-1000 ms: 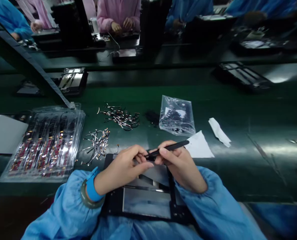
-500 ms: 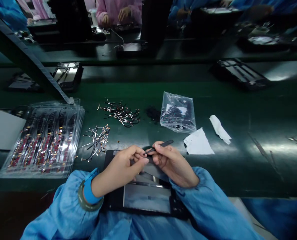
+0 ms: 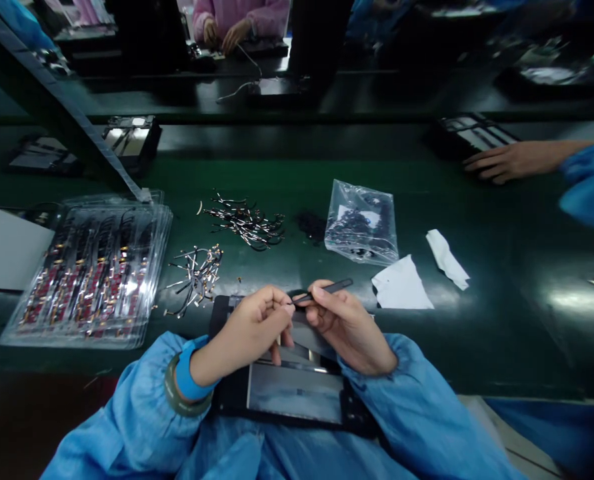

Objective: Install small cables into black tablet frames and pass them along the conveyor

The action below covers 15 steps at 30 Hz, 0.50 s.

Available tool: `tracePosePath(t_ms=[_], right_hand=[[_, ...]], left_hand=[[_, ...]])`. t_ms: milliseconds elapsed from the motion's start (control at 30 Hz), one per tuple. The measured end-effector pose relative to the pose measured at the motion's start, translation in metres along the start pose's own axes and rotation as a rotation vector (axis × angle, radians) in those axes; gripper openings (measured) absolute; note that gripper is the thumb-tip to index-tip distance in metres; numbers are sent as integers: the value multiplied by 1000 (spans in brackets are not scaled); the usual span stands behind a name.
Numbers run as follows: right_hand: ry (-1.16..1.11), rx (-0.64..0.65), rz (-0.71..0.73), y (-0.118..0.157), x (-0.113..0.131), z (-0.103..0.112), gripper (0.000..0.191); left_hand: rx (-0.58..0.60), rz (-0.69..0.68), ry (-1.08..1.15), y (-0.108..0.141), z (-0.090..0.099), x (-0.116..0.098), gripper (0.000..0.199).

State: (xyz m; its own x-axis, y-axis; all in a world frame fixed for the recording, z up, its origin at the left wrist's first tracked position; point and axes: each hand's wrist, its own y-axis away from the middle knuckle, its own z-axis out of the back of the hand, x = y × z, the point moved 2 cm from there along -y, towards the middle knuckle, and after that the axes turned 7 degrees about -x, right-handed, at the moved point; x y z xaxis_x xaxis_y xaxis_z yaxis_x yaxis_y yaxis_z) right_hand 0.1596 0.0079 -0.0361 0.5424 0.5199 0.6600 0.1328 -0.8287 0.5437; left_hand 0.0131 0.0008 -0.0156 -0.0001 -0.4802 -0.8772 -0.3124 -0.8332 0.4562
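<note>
My right hand (image 3: 344, 323) grips dark tweezers (image 3: 324, 291), whose tips point left at the fingers of my left hand (image 3: 257, 327). The thumb and forefinger of my left hand are pinched at those tips; what they hold is too small to make out. Both hands are above a black tray (image 3: 221, 320) with a flat device (image 3: 295, 393) in it, a pale panel showing at the near side. The hands hide the tray's middle.
Left are clear plastic trays of parts (image 3: 91, 273) and two piles of small cables (image 3: 247, 223). Behind my hands lie a clear bag (image 3: 361, 223) and white papers (image 3: 404, 283). At the back right, another person's hand (image 3: 511, 162) touches a black tray (image 3: 469, 130).
Another person's hand has come in from the right to the far tray. The fingertips of my left hand have closed over the small dark piece seen before. The view has shifted slightly.
</note>
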Motion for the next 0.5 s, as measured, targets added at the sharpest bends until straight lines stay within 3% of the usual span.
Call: tracePosePath(t_ms=[200,500], right_hand=[[4,-16,-14,0,-1,0,28],[-1,-12,-10,-1,-2,0,26]], left_hand=[[-23,-12,16,-1,-1,2,19],[-16,-4,8,1,-1,2,25]])
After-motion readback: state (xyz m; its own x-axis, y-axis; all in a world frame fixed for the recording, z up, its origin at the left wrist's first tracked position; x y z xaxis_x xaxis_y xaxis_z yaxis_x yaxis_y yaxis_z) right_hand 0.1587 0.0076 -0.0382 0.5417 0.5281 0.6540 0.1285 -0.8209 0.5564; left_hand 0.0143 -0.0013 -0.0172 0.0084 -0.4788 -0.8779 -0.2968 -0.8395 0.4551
